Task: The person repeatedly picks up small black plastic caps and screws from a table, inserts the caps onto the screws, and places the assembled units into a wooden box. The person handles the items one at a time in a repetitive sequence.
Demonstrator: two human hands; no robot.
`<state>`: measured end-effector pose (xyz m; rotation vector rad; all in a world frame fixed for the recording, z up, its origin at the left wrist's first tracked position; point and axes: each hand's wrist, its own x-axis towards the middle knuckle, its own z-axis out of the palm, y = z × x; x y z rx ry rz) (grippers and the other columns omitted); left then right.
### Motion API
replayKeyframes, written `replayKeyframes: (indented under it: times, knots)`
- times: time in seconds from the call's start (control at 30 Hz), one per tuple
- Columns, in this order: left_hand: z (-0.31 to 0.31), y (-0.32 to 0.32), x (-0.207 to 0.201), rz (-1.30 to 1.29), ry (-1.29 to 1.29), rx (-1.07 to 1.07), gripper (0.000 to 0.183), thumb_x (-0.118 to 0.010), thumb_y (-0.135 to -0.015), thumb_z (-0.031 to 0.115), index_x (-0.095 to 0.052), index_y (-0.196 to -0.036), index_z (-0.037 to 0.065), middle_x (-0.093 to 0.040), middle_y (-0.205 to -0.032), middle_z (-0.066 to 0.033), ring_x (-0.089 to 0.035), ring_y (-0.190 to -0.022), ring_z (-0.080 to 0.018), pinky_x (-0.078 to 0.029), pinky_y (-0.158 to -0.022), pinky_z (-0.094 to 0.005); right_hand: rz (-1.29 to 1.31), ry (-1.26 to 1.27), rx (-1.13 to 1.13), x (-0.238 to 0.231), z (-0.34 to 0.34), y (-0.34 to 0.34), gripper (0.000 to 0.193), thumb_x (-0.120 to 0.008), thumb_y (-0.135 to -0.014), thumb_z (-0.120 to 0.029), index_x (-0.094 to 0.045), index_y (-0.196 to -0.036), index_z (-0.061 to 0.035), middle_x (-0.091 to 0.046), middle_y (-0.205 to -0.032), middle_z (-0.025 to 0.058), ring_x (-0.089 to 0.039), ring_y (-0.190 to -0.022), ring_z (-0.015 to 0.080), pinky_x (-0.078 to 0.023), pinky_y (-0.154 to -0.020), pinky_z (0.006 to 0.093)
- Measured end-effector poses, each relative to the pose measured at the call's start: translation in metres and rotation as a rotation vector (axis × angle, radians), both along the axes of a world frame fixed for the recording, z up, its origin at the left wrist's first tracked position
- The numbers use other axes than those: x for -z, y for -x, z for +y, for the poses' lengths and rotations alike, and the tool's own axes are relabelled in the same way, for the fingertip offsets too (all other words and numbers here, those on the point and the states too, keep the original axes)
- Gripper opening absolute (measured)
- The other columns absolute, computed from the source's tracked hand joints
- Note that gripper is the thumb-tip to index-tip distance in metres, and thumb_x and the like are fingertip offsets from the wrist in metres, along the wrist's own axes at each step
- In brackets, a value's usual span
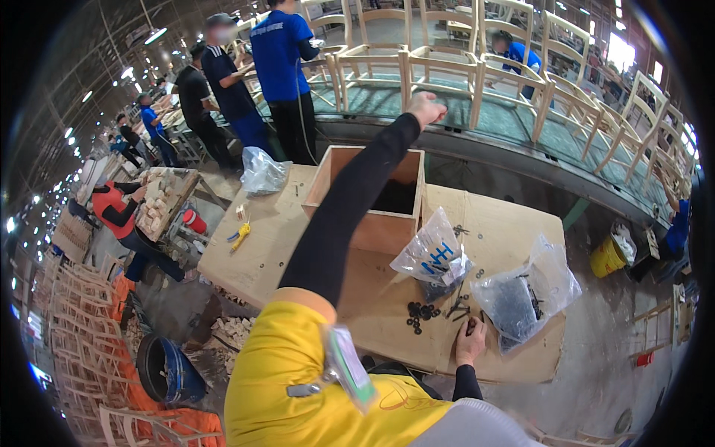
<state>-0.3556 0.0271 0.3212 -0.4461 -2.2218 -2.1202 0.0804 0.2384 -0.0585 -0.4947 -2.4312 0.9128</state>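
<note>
My left hand (427, 109), at the end of a long black sleeve, reaches far over the wooden box (363, 225) toward the chairs on the green conveyor. Its fingers are closed, and whatever they may hold is too small to name. Close to me, my right hand (471, 341) rests at the table's near edge with curled fingers, a small dark thing at the fingertips. Just beyond it lie loose black bolts (459, 307) and a pile of black washers (421, 316). Two clear plastic bags of black hardware, one bag (436, 253) marked in blue and a larger bag (525, 298), flank them.
A yellow-handled tool (240, 236) and a clear bag (264, 173) lie on the left of the cardboard-topped table (514, 223). Wooden chair frames (443, 67) line the conveyor (372, 100). Co-workers stand at the far left. A blue bin (175, 369) and yellow bucket (609, 257) stand on the floor.
</note>
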Motion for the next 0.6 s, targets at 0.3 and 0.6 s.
replayKeyframes:
  times: [0.3,0.6]
  knots:
    - [0.085,-0.016,0.052,0.125,0.13,0.242,0.039,-0.083,-0.065,0.012,-0.075,-0.101,-0.002,-0.073,-0.077,-0.0121,-0.069,-0.061,-0.0185,-0.057,-0.062,-0.0318,-0.039,-0.07,0.021,-0.002,0.013,-0.007,0.015,-0.063,-0.094,-0.021,-0.062,-0.103,-0.0085,-0.061,-0.1,0.012,-0.064,-0.089,0.0339,-0.051,-0.072,0.0426]
    - [0.086,0.047,-0.048,-0.29,0.286,0.147,0.018,-0.062,-0.088,0.002,-0.053,-0.101,-0.007,-0.062,-0.072,-0.0111,-0.046,-0.048,-0.0084,-0.032,-0.037,-0.0218,-0.079,-0.066,0.058,-0.001,0.008,-0.003,0.014,-0.063,-0.093,-0.023,-0.063,-0.102,-0.0127,-0.062,-0.103,0.0063,-0.065,-0.09,0.0303,-0.052,-0.071,0.0419]
